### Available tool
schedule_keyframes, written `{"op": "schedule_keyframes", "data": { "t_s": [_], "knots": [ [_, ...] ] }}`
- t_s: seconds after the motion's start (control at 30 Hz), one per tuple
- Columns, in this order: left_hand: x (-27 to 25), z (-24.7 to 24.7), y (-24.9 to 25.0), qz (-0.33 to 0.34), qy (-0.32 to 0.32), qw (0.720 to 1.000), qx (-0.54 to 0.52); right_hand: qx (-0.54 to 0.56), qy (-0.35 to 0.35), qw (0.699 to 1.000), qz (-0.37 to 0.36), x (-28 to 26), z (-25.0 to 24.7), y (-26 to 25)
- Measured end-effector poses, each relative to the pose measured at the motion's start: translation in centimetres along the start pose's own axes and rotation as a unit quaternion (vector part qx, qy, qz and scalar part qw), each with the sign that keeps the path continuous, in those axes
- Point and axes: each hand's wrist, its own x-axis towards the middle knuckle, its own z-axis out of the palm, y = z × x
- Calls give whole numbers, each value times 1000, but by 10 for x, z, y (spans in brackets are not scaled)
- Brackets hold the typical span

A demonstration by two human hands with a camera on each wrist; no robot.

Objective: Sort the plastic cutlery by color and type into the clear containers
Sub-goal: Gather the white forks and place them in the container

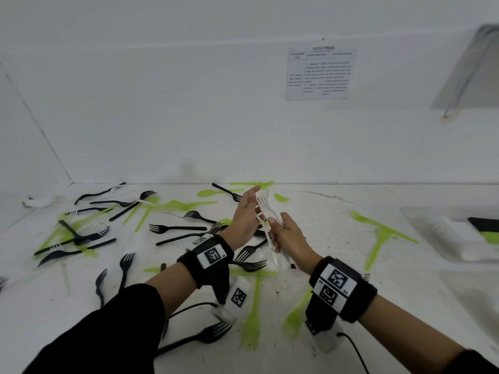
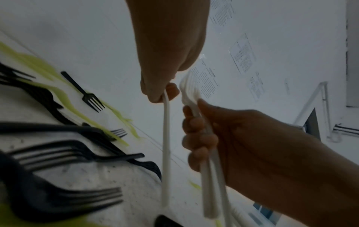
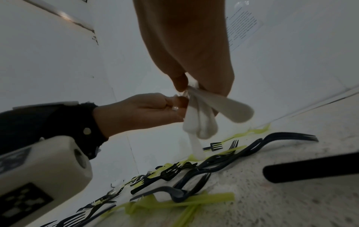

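Two hands meet above the middle of the tabletop (image 1: 337,233). The right hand (image 1: 290,234) curls its fingers (image 2: 196,124) round a bundle of white forks (image 2: 209,169), tines up and handles hanging down; how many forks are in the bundle cannot be told. The left hand (image 1: 244,215) pinches the top of a single white fork (image 2: 166,145) between thumb and fingertips, just beside the bundle, its handle hanging straight down.

Below and around the hands, loose cutlery lies scattered over the speckled white tabletop. Black forks (image 1: 175,228) cover mostly the left half and the near middle, many overlapping one another; well over a dozen show, too tangled for an exact count. Green pieces (image 1: 378,233) are strewn among them, blurred: some lie along the far edge, one long one towards the right edge, and two green forks (image 1: 252,317) near the front between the wrists. A few white pieces lie near the far left corner, hard to make out.

At the right edge sits a clear container (image 1: 421,238) holding white (image 1: 445,230), black and green cutlery in separate stacks. A printed sheet (image 1: 320,74) hangs on the white wall behind. Each wrist carries a black band with square markers (image 1: 213,255) and a white camera block.
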Motion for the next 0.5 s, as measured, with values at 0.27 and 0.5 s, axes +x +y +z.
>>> {"op": "schedule_keyframes", "data": {
  "t_s": [0.27,0.5],
  "knots": [
    [-3,-4,-9,41,-21,994,99,-41,-15,999,-8,1,2,-3],
    [-5,-9,-3,2,10,1000,-14,45,-27,997,49,-1,3,7]
  ]
}}
